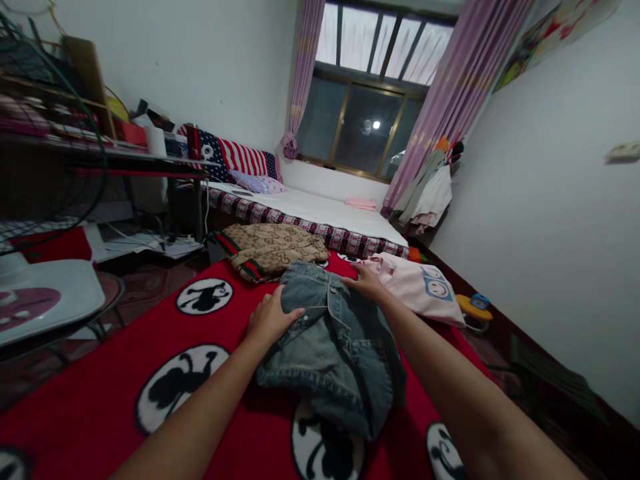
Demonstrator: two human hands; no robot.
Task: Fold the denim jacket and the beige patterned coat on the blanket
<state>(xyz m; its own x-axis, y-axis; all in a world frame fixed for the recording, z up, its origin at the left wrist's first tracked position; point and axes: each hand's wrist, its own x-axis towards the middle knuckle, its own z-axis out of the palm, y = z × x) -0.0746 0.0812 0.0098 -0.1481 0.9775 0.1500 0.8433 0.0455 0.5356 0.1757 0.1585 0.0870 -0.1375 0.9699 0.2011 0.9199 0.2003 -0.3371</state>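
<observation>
At the left, a chair [83,287] shows a smooth white seat with a pink oval print. Beside it lies a plush red blanket [115,373] with round white patches bearing black figures. Near its far edge, a tan patterned garment [280,247] is bunched, with green-and-red striped bands. The left hand [273,317] touches the left side of a denim garment [320,333], thumb and fingers spread; whether it pinches the cloth, I cannot tell. The denim lies mid-blanket, faded blue and creased, with stitched seams. The right hand [367,283] meets its upper right edge, its grip unclear. Just beyond lies a soft pink garment [405,287] with a smiling-face print.
</observation>
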